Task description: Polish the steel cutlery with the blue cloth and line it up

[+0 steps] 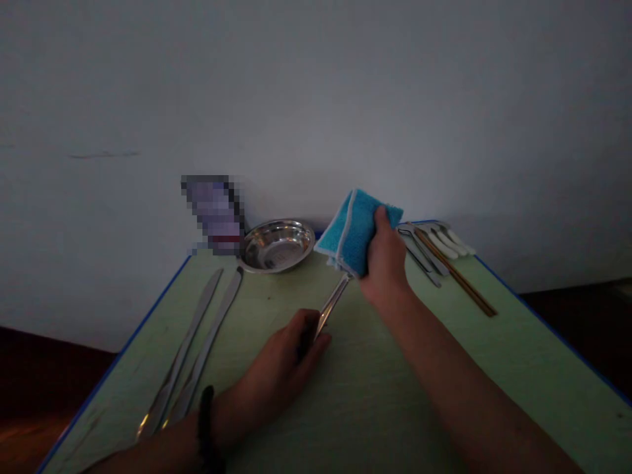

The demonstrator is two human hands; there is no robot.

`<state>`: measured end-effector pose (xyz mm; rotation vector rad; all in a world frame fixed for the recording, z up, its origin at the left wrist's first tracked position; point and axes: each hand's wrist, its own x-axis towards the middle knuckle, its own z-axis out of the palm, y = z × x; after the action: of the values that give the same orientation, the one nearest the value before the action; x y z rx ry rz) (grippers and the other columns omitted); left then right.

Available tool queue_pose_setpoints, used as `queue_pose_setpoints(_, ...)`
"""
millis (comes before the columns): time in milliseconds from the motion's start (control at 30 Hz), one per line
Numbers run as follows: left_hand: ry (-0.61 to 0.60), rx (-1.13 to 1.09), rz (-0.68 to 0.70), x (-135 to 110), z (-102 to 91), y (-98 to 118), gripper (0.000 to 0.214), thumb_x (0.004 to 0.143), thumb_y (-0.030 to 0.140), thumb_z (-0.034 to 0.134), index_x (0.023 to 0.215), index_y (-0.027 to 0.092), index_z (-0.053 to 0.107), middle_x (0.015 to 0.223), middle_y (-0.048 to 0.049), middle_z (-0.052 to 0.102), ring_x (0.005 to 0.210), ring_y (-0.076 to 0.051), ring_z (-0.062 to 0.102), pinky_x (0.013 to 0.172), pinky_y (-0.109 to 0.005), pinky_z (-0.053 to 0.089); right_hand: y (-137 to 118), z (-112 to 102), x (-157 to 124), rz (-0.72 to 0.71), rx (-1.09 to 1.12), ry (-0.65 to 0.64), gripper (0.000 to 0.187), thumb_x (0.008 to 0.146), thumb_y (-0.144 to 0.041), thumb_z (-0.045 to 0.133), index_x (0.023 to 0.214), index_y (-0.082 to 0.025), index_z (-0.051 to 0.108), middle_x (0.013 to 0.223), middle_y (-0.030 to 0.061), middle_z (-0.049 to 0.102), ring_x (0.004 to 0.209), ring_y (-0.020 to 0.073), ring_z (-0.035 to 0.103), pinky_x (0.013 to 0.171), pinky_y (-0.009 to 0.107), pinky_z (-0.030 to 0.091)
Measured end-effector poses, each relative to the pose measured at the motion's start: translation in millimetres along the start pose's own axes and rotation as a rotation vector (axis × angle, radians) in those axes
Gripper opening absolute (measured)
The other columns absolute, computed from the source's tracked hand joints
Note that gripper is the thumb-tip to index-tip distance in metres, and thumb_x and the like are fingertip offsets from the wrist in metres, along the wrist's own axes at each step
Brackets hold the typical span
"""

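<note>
My left hand [291, 349], with a dark band at the wrist, pinches the handle of a metal utensil [333, 303] over the middle of the table. The utensil slants up and away, and its far end is hidden in a folded blue cloth [363, 227] with a pale border. My right hand [388, 263] is closed around that cloth, thumb on top, wrapping the utensil's far part. What kind of utensil it is, the cloth conceals.
Two table knives [197, 322] lie on the left of the green table [395, 401]. A shiny metal bowl [279, 250] stands at the back beside a blurred-out upright object [214, 210]. Back right are metal utensils [422, 257], brown chopsticks [464, 284] and several white pieces [444, 243]. A wall [316, 99] rises behind.
</note>
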<state>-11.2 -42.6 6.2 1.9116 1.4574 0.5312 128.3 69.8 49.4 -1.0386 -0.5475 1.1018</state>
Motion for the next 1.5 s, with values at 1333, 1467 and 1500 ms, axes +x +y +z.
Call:
queue_pose_setpoints(1333,-0.176,-0.618,-0.142,5.0,-12.2,-1.9,0.041,0.09,0.049,0.032,0.065,0.018,0.043,0.057,0.0057,0.035,0.049,-0.01,0.031,0.046,-0.023,0.026,-16.8,-5.8,-7.3,0.276,0.129,-0.516,0.031,0.075,-0.046,0.047,0.082,-0.019,0.061,0.066,0.0008,0.063,0.074,0.0196,0.062,0.07,0.037,0.051)
queue_pose_setpoints(1467,-0.183,-0.553,-0.12,4.1,-11.7,-0.4,0.041,0.09,0.049,0.033,0.065,0.018,0.044,0.058,0.0048,0.037,0.051,-0.01,0.034,0.046,-0.023,0.029,-5.5,-5.7,-3.5,0.233,0.1,-0.426,0.023,0.067,-0.03,0.064,0.087,-0.018,0.062,0.073,0.0003,0.067,0.071,0.0178,0.063,0.069,0.036,0.052)
queue_pose_setpoints(1500,-0.19,-0.516,-0.109,3.6,-11.9,0.1,0.041,0.09,0.048,0.034,0.064,0.018,0.045,0.058,0.0046,0.038,0.052,-0.01,0.035,0.047,-0.023,0.029,-2.7,-6.2,-0.3,0.22,0.11,-0.385,0.023,0.068,-0.031,0.065,0.088,-0.018,0.061,0.077,0.0011,0.068,0.071,0.0174,0.064,0.068,0.035,0.052)
